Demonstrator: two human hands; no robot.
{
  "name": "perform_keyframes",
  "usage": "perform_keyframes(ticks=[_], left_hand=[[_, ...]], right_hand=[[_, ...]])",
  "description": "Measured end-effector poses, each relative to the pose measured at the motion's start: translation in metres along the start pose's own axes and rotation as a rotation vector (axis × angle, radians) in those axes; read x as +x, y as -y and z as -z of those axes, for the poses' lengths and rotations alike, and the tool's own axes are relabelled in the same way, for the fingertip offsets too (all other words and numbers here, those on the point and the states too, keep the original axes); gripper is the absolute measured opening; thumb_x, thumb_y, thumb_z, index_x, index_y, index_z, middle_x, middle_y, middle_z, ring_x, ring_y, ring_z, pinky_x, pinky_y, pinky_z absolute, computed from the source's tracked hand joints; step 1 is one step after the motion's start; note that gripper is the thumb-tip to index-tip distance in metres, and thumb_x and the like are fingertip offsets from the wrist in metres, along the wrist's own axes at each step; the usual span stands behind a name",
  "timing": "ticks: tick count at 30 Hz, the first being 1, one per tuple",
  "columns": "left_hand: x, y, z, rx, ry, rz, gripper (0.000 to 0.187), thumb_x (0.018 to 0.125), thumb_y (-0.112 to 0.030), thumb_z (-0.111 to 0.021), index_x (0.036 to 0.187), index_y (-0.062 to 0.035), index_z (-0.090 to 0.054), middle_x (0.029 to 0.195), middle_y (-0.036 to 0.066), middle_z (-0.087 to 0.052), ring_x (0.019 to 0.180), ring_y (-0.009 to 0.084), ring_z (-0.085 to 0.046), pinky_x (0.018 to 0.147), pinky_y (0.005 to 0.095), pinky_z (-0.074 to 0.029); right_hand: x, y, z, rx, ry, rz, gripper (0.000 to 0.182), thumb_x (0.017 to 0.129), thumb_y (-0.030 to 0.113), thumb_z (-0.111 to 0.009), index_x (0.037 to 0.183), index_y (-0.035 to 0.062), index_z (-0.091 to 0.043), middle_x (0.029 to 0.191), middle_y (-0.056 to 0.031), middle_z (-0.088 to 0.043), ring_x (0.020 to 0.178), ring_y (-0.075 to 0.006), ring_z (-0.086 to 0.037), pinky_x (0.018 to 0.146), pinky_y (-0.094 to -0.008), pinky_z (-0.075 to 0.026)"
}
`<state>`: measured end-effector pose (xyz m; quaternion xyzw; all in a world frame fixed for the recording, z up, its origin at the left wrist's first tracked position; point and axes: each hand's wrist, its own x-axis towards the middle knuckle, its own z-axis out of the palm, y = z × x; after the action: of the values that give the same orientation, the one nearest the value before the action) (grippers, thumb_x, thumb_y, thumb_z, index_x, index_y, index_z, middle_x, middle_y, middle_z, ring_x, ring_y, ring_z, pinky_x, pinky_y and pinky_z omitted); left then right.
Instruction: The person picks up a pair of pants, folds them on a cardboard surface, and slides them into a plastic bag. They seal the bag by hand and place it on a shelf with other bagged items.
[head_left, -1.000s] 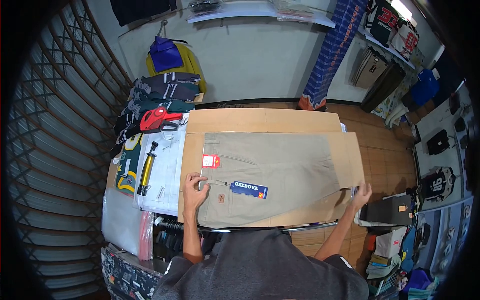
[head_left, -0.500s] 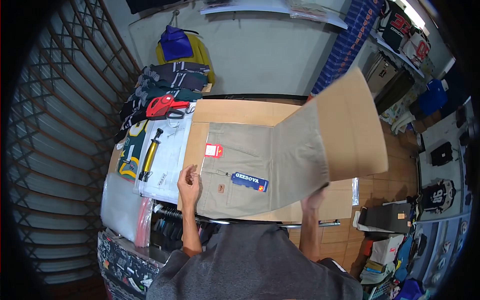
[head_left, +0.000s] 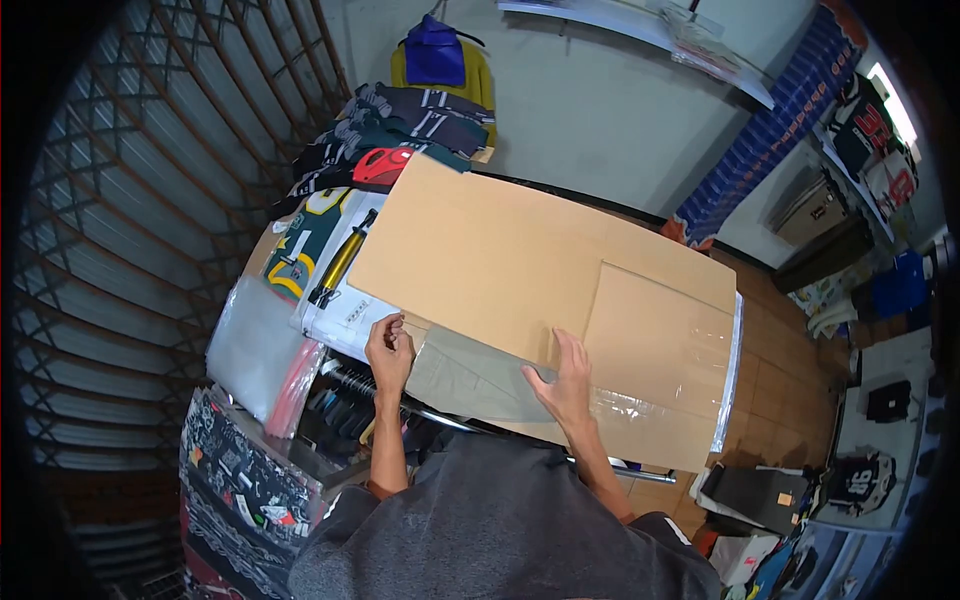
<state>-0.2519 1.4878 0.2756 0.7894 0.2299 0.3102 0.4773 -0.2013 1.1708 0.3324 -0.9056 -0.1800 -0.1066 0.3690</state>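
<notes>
A large brown cardboard panel (head_left: 480, 250) lies folded over a pair of beige trousers (head_left: 470, 375), whose near part still shows below the panel's front edge. My right hand (head_left: 567, 385) is open with its fingers spread, the fingertips on the cardboard near that edge and the thumb over the fabric. At the panel's near left corner, my left hand (head_left: 390, 350) has its fingers loosely bent, apart from the thumb, with nothing visible in it. The trousers' tags are hidden under the panel. A second cardboard area with shiny clear tape (head_left: 635, 408) is on the right.
Left of the cardboard are a yellow-black hand pump (head_left: 343, 262), a green jersey (head_left: 300, 245), clear plastic bags (head_left: 255, 340) and a red tape dispenser (head_left: 382, 166). Folded dark clothes (head_left: 420, 120) are piled behind. A metal rail (head_left: 650, 474) runs along the near side, with hanging clothes below.
The raised cardboard flap has swung leftward and down over the trousers, covering most of them and their tags. My right hand let go of its edge and moved left. The camera view has turned.
</notes>
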Motion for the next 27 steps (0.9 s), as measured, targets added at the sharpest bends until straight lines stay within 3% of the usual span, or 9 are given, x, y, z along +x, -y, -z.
perform_keyframes(ticks=[3, 9, 12, 13, 15, 18, 24, 25, 27], left_hand=[[0.0, -0.001, 0.0, 0.011, 0.001, 0.003, 0.026, 0.089, 0.002, -0.061, 0.113, 0.0029, -0.072, 0.099, 0.013, -0.07, 0.087, 0.0201, -0.068, 0.077, 0.0318, -0.054], [0.002, -0.009, 0.003, 0.031, 0.005, 0.012, 0.026, 0.09, 0.0, -0.061, 0.114, 0.0034, -0.071, 0.105, 0.015, -0.069, 0.091, 0.0226, -0.069, 0.08, 0.0331, -0.055], [0.002, -0.019, 0.002, 0.059, 0.005, 0.048, 0.029, 0.09, -0.001, -0.063, 0.118, 0.0031, -0.069, 0.114, 0.015, -0.068, 0.099, 0.0246, -0.069, 0.086, 0.0353, -0.055], [0.002, -0.023, 0.0, 0.068, 0.006, 0.064, 0.031, 0.09, -0.001, -0.065, 0.12, 0.003, -0.068, 0.117, 0.016, -0.068, 0.102, 0.0252, -0.069, 0.089, 0.0362, -0.055], [-0.001, -0.035, -0.008, 0.143, 0.008, -0.047, 0.033, 0.088, -0.001, -0.067, 0.12, 0.0025, -0.067, 0.12, 0.017, -0.066, 0.109, 0.0299, -0.067, 0.095, 0.0394, -0.053], [-0.011, -0.068, -0.027, 0.138, 0.071, -0.127, 0.036, 0.085, -0.001, -0.07, 0.121, 0.0002, -0.067, 0.122, 0.02, -0.063, 0.12, 0.0378, -0.06, 0.106, 0.0451, -0.047], [-0.044, -0.106, -0.069, 0.071, 0.397, -0.16, 0.053, 0.085, -0.013, -0.076, 0.135, -0.0048, -0.059, 0.141, 0.028, -0.048, 0.134, 0.0454, -0.047, 0.115, 0.0526, -0.038], [-0.049, -0.109, -0.074, 0.103, 0.44, -0.158, 0.059, 0.085, -0.015, -0.078, 0.139, -0.0048, -0.056, 0.144, 0.031, -0.044, 0.137, 0.0479, -0.043, 0.116, 0.0543, -0.037], [-0.059, -0.115, -0.081, 0.171, 0.524, -0.156, 0.071, 0.084, -0.021, -0.083, 0.146, -0.0047, -0.05, 0.15, 0.038, -0.036, 0.143, 0.053, -0.036, 0.118, 0.0578, -0.035]], right_hand=[[0.005, -0.015, -0.007, -0.066, -0.049, 0.043, 0.085, 0.069, 0.017, -0.088, 0.145, 0.0067, -0.052, 0.141, -0.0175, -0.058, 0.136, -0.037, -0.05, 0.115, -0.0499, -0.038], [-0.005, -0.027, 0.002, -0.005, -0.227, 0.028, 0.071, 0.063, 0.011, -0.086, 0.128, 0.007, -0.06, 0.139, -0.017, -0.058, 0.129, -0.0379, -0.053, 0.107, -0.0494, -0.044], [-0.018, -0.027, 0.014, -0.015, -0.33, -0.114, 0.035, 0.072, 0.011, -0.088, 0.099, 0.0036, -0.066, 0.107, -0.0127, -0.07, 0.094, -0.0248, -0.066, 0.08, -0.0395, -0.053], [-0.027, -0.03, 0.014, 0.091, -0.308, -0.263, 0.028, 0.078, 0.013, -0.087, 0.089, 0.0034, -0.064, 0.094, -0.009, -0.067, 0.083, -0.0195, -0.062, 0.072, -0.0356, -0.049], [-0.044, -0.037, 0.012, 0.305, -0.26, -0.558, 0.035, 0.089, 0.017, -0.084, 0.07, 0.0031, -0.058, 0.069, -0.0016, -0.062, 0.061, -0.0088, -0.054, 0.055, -0.0278, -0.04], [-0.055, -0.028, 0.018, 0.48, -0.376, -0.624, 0.048, 0.099, 0.019, -0.076, 0.058, 0.0031, -0.055, 0.053, 0.0051, -0.051, 0.052, -0.0015, -0.044, 0.049, -0.0228, -0.032], [-0.047, -0.028, 0.01, 0.404, -0.294, -0.478, 0.026, 0.095, 0.018, -0.077, 0.082, -0.0035, -0.072, 0.067, -0.0084, -0.068, 0.059, -0.0095, -0.06, 0.057, -0.0273, -0.049], [-0.037, -0.028, 0.013, 0.315, -0.235, -0.426, 0.02, 0.095, 0.017, -0.076, 0.097, -0.0032, -0.074, 0.083, -0.0169, -0.075, 0.07, -0.0197, -0.073, 0.065, -0.0321, -0.056], [-0.01, -0.02, 0.019, 0.274, -0.227, -0.319, 0.019, 0.095, 0.014, -0.074, 0.105, -0.0026, -0.073, 0.093, -0.019, -0.076, 0.08, -0.0262, -0.075, 0.073, -0.036, -0.058]])
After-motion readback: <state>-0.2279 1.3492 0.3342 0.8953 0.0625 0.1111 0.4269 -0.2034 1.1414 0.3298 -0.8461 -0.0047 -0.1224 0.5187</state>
